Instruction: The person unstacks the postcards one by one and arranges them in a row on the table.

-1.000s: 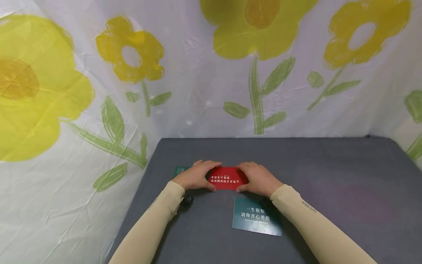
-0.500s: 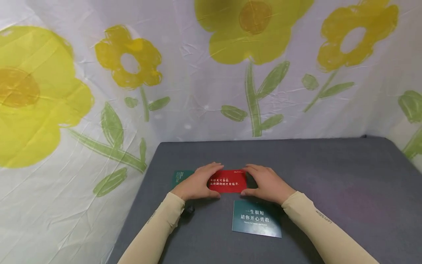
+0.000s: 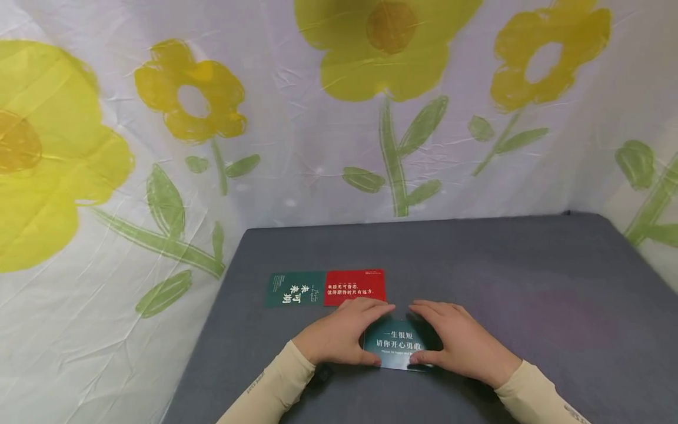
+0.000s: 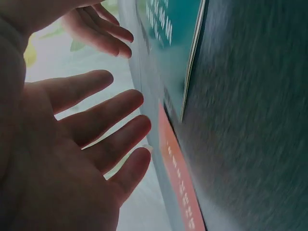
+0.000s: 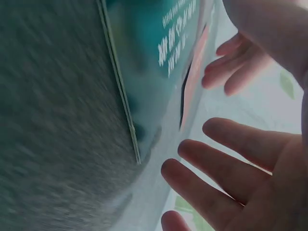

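The left hand (image 3: pixel 344 334) is curving around the left end of the near green card (image 3: pixel 394 346), while the right hand (image 3: pixel 466 344) is arching over its right end. Both are standing wide, fingers parted and thumbs spread towards the near edge, neither gripping anything. The card is lying flat on the worktop (image 3: pixel 503 268) between them, and its long axis is running left to right, from one palm towards the other: that is the relation the next move is likely turning on. The right hand is overlapping more of it (at least as the head view is showing it), so it seems the nearer. Beyond, the red card (image 3: pixel 354 285) and the far green card (image 3: pixel 295 288) are lying edge to edge, far and to the left.

The right hand is hiding the card's right end and the close of its small lettering; the left is covering part of the red card's near edge. Whether either thumb is touching the card, I cannot tell. A dark object (image 3: pixel 321 374) below the left wrist is staying too shadowed to identify.
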Tool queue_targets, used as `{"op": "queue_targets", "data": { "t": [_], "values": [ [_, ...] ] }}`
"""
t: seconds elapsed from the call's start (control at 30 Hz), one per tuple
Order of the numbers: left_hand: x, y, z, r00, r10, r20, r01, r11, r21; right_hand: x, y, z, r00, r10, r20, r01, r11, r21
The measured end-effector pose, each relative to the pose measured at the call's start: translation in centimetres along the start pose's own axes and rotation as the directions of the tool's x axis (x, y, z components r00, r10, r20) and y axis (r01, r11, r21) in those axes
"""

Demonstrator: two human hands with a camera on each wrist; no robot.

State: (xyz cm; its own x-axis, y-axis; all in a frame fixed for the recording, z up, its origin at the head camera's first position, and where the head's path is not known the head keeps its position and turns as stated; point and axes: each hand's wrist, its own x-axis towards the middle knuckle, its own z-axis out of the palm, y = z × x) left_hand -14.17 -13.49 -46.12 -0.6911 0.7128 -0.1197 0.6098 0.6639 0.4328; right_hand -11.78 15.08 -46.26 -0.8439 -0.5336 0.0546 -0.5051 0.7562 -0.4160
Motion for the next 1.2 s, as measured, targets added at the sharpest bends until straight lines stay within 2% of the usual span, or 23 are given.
{"op": "queue_targets", "data": {
  "t": [0.33, 0.57, 0.73, 1.2],
  "values": [
    [0.1, 0.6, 1.4, 1.000, -0.006, 0.012, 0.005, 0.998, 0.060, -1.3, 0.1, 1.3, 1.000, -0.013, 0.009, 0.013, 1.000, 0.016],
    [-0.2, 0.6, 1.3, 0.999, -0.030, 0.026, 0.029, 0.999, 0.044, -1.6, 0.0, 1.9, 1.000, 0.018, 0.000, -0.018, 1.000, 0.016],
    [-0.2, 0.5, 1.2, 0.998, -0.058, 0.016, 0.057, 0.997, 0.051, -1.5, 0.0, 2.0, 1.000, 0.002, -0.031, -0.002, 1.000, 0.005],
    [-0.2, 0.3, 1.2, 0.999, -0.054, 0.007, 0.053, 0.998, 0.046, -1.4, 0.0, 2.1, 0.999, 0.018, -0.041, -0.017, 0.999, 0.028]
  ]
}}
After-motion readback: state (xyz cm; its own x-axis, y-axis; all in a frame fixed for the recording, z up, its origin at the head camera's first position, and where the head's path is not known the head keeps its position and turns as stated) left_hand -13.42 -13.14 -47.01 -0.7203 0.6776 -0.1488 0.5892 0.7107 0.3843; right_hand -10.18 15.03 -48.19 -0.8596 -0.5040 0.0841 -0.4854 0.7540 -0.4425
